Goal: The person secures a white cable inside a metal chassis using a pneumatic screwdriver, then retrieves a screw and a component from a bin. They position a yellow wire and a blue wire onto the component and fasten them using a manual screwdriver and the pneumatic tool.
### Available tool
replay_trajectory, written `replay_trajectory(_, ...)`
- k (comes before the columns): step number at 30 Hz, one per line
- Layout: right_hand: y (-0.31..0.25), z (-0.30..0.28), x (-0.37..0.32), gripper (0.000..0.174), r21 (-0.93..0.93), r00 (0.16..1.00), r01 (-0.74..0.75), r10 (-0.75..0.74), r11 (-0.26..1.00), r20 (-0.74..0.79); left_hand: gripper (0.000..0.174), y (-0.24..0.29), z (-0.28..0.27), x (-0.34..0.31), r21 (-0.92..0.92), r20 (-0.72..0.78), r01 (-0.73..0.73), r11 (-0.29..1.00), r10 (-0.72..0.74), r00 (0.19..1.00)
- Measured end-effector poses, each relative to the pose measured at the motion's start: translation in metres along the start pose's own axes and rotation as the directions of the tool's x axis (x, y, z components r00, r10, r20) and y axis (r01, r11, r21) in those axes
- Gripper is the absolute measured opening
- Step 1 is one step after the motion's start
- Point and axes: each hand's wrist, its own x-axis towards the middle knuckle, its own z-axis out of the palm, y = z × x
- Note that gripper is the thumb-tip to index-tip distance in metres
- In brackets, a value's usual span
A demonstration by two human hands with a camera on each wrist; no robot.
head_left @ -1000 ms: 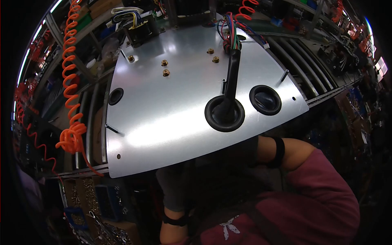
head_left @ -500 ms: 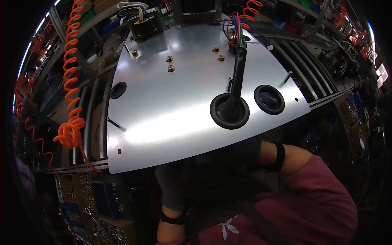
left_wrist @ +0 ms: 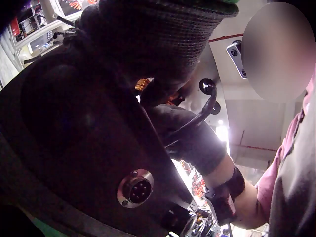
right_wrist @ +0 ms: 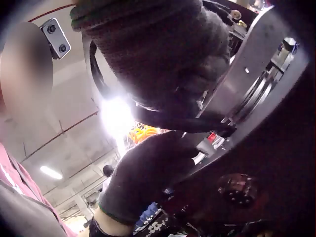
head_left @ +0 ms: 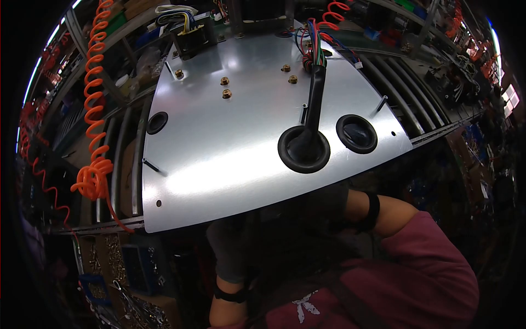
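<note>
Both hands wear dark gloves and reach below the front edge of a shiny metal plate (head_left: 219,142). In the left wrist view, my left hand (left_wrist: 143,42) is over a dark panel (left_wrist: 84,143) with a round multi-pin connector (left_wrist: 136,188). My right hand (right_wrist: 163,54) appears at the top of the right wrist view, close to a metal edge with an opening. A black cable (right_wrist: 168,118) runs past both gloves. The fingers of both hands are hidden, and I cannot tell what they hold. On the plate, a black-sleeved wire bundle (head_left: 313,104) rises from a rubber grommet (head_left: 304,151).
Another black grommet (head_left: 356,134), brass-coloured nuts (head_left: 224,81) and upright standoffs (head_left: 150,164) are on the plate. A transformer with wires (head_left: 192,38) stands behind. Rollers (head_left: 405,93) flank the plate. An orange coiled hose (head_left: 94,109) hangs left, above bins of screws (head_left: 115,257).
The plate sits slightly higher in the head view as the camera shifts a little. Both hands stay below its front edge, with the forearms almost unmoved.
</note>
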Motion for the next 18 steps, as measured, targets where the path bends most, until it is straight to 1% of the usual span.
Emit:
replay_trajectory(2, 0.011, 0.005, -0.002, 0.017, 0.063, 0.993, 0.093, -0.088, 0.994, -0.077, 0.017, -0.001, 0.0, 0.0, 0.003, -0.008, -0.001, 1.0, 0.001, 1.0)
replay_trajectory(3, 0.011, 0.005, -0.003, 0.017, 0.063, 0.993, 0.093, -0.088, 0.994, -0.077, 0.017, -0.001, -0.001, 0.0, 0.002, -0.009, 0.0, 1.0, 0.0, 1.0)
replay_trajectory(5, 0.006, 0.004, -0.002, 0.017, 0.187, 0.997, -0.058, 0.066, 0.981, -0.04, 0.016, -0.001, -0.002, 0.0, -0.023, 0.026, -0.007, 1.0, 0.008, 1.0)
replay_trajectory(6, 0.006, 0.004, -0.002, 0.017, 0.187, 0.997, -0.058, 0.066, 0.981, -0.039, 0.016, 0.0, -0.002, 0.0, -0.023, 0.025, -0.007, 1.0, 0.007, 1.0)
replay_trajectory(8, 0.009, 0.006, -0.004, 0.017, 0.095, 0.991, 0.083, -0.072, 0.992, -0.109, 0.014, 0.003, -0.001, 0.0, -0.038, 0.02, -0.009, 0.999, 0.01, 1.0)
replay_trajectory(9, 0.013, 0.007, -0.005, 0.017, 0.096, 0.992, 0.081, -0.071, 0.992, -0.108, 0.014, 0.003, -0.001, 0.0, -0.038, 0.021, -0.008, 0.999, 0.009, 1.0)
replay_trajectory(11, 0.019, 0.009, -0.006, 0.018, 0.09, 0.982, 0.137, -0.123, 0.986, -0.144, 0.014, 0.002, 0.0, 0.001, 0.019, 0.009, -0.044, 0.999, 0.044, 0.999)
replay_trajectory(15, 0.012, 0.008, -0.003, 0.018, 0.153, 0.981, 0.164, -0.145, 0.975, -0.126, 0.015, -0.003, -0.002, -0.001, -0.019, 0.029, -0.01, 1.0, 0.01, 1.0)
replay_trajectory(17, 0.006, 0.007, 0.0, 0.017, 0.127, 0.978, 0.129, -0.104, 0.983, -0.183, 0.016, -0.002, -0.002, -0.001, 0.01, 0.024, -0.022, 1.0, 0.022, 0.999)
replay_trajectory(18, 0.002, 0.004, 0.001, 0.017, 0.128, 0.978, 0.129, -0.104, 0.983, -0.182, 0.016, -0.001, -0.002, -0.001, 0.01, 0.023, -0.022, 1.0, 0.021, 0.999)
